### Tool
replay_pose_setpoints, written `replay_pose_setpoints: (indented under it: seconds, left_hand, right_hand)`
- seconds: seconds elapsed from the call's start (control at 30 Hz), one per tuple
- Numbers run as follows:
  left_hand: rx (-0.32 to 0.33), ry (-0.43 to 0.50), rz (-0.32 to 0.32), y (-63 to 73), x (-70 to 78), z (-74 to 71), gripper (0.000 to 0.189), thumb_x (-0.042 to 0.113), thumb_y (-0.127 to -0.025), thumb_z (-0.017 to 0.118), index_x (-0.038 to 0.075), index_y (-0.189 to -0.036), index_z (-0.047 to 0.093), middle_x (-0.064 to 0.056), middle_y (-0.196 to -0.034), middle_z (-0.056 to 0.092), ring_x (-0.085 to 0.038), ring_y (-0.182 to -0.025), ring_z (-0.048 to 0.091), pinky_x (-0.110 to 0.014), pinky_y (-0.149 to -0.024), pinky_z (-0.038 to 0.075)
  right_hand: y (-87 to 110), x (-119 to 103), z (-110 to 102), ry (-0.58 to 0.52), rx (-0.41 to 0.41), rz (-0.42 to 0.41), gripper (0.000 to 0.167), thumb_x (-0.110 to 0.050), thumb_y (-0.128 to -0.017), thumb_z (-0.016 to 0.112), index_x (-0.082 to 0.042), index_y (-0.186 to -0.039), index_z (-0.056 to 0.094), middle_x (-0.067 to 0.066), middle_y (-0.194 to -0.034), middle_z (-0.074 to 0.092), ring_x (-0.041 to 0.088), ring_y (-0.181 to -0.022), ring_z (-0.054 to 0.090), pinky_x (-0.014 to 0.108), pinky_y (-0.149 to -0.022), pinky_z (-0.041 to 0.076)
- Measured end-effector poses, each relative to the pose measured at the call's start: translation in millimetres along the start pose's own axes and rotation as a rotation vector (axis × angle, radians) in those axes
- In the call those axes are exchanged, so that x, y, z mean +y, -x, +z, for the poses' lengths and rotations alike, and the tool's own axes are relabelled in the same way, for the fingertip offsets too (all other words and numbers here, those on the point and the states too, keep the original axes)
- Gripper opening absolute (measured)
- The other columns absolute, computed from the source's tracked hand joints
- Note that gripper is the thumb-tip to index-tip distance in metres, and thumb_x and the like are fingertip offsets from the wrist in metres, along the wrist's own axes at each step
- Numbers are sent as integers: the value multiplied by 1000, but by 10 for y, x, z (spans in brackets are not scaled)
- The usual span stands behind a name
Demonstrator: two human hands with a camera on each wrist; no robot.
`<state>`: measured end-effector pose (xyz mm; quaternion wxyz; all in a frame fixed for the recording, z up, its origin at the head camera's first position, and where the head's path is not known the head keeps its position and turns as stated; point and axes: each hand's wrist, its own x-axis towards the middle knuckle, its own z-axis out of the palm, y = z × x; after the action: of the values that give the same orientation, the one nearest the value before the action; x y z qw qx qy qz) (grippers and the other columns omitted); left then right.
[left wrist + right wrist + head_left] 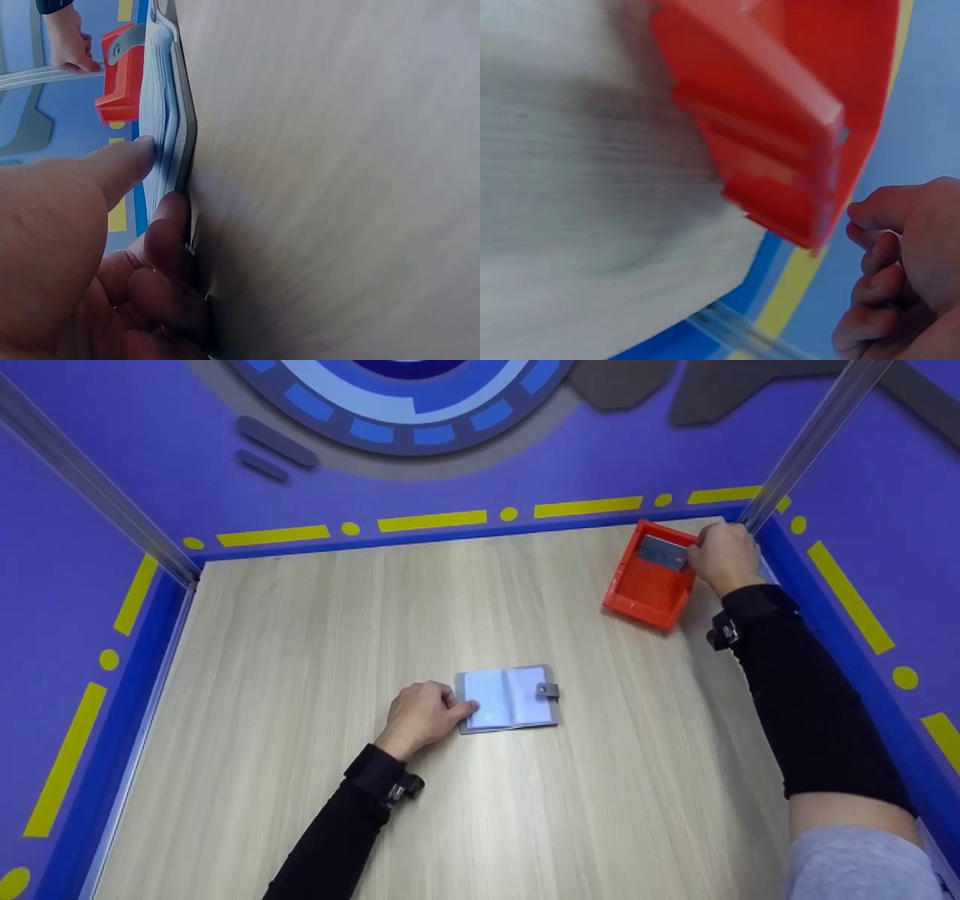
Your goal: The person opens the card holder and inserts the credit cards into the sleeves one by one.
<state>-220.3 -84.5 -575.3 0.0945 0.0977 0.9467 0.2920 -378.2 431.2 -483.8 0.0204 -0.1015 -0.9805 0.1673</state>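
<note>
An open card holder (491,701) with clear sleeves and a grey cover lies flat near the middle of the table, its snap strap on the right. My left hand (424,714) grips its left edge. In the left wrist view the thumb (127,165) presses on the sleeves, and the curled fingers sit at the cover's lower edge. Over the right wall of a red bin (649,585), my right hand (726,556) pinches the right end of a dark grey card (661,553). The right wrist view shows its fingers (877,285) curled; the bin wall hides most of the card.
The bin stands at the far right corner of the wooden table (300,660), close to a metal corner post (806,442). Purple panels (450,495) with yellow marks enclose the table at the back and both sides.
</note>
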Motion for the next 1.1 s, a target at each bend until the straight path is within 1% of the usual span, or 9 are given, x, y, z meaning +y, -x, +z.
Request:
replay_pose_setpoints:
  seconds: [0.17,0.27,0.37,0.43,0.57,0.67,0.87,1.1]
  left_hand:
    - [-6,10,-9,4,-3,-8,47,54,-96,82,21,-68,63,10,-65,54,-13,-63,50,-30,-62,37]
    - [-9,11,-17,2,0,-11,47,54,-96,82,22,-68,63,10,-66,54,-13,-63,50,-30,-62,36]
    - [-5,7,-22,1,-4,-5,47,55,-96,82,22,-69,63,10,-66,54,-13,-63,50,-30,-62,36]
    - [-1,3,-21,0,-7,0,47,55,-96,82,22,-69,64,10,-67,54,-13,-63,50,-30,-62,36]
    - [10,-7,-7,1,-11,9,47,56,-95,82,21,-69,65,10,-66,54,-12,-63,50,-29,-62,36]
    - [16,-2,-1,0,-11,14,47,55,-95,82,21,-68,64,10,-66,53,-12,-63,50,-29,-62,36]
    - [15,8,-9,0,-3,15,47,55,-94,83,21,-68,64,10,-66,53,-12,-63,50,-30,-61,36]
    - [11,12,-12,1,4,-4,47,56,-94,83,21,-69,64,10,-66,53,-12,-63,50,-30,-62,36]
  right_hand:
    - [-16,68,90,-1,32,-12,31,-18,-109,63,11,-118,71,35,-121,67,54,-116,58,67,-106,48]
    - [-38,44,134,18,64,-27,29,-18,-108,64,9,-116,71,35,-118,69,55,-114,61,68,-105,48]
    - [-63,3,183,63,97,-46,27,-17,-108,64,8,-113,71,36,-115,71,57,-109,66,69,-101,52]
    - [-84,-24,220,95,105,-44,27,-18,-108,63,8,-114,70,37,-116,71,58,-109,67,72,-100,53]
    - [-131,-71,277,139,103,-17,31,-16,-108,59,10,-122,68,38,-122,69,59,-114,66,74,-101,53]
    - [-164,-101,304,165,108,-2,32,-16,-108,58,11,-125,67,38,-122,69,58,-114,67,72,-101,54]
    - [-204,-122,335,172,114,20,34,-16,-107,61,10,-127,67,37,-122,69,57,-112,68,71,-98,56]
    - [-241,-119,350,172,120,44,36,-18,-107,61,11,-127,67,36,-124,70,56,-114,68,69,-101,56]
